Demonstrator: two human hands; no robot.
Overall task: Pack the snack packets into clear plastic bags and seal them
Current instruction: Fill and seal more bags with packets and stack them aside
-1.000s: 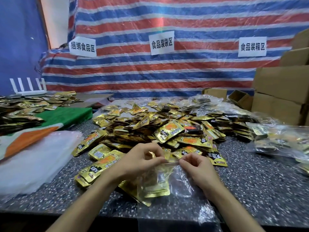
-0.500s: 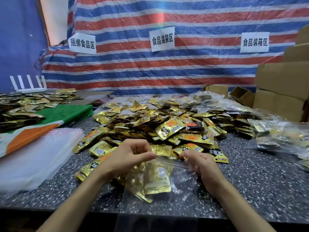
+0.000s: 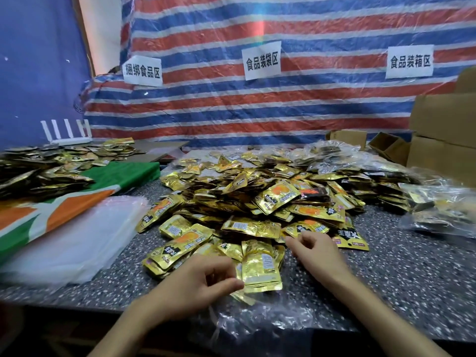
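A clear plastic bag (image 3: 260, 270) holding a few gold snack packets lies on the speckled table (image 3: 401, 274) in front of me. My left hand (image 3: 198, 284) is at the bag's lower left edge, thumb and curled fingers pinching the plastic. My right hand (image 3: 318, 256) is at its upper right corner with curled fingers pinching there. Behind the bag spreads a big heap of loose gold snack packets (image 3: 257, 199).
A stack of empty clear bags (image 3: 77, 240) lies at the left beside a green and orange sheet (image 3: 38, 215) with more packets on it. Filled bags (image 3: 438, 207) sit at the right, cardboard boxes (image 3: 443, 140) behind them. Loose plastic film (image 3: 260, 323) hangs over the table's near edge.
My hands have slid apart along the bag's top, the left down and left, the right outward. The bag now lies flatter on the table between them.
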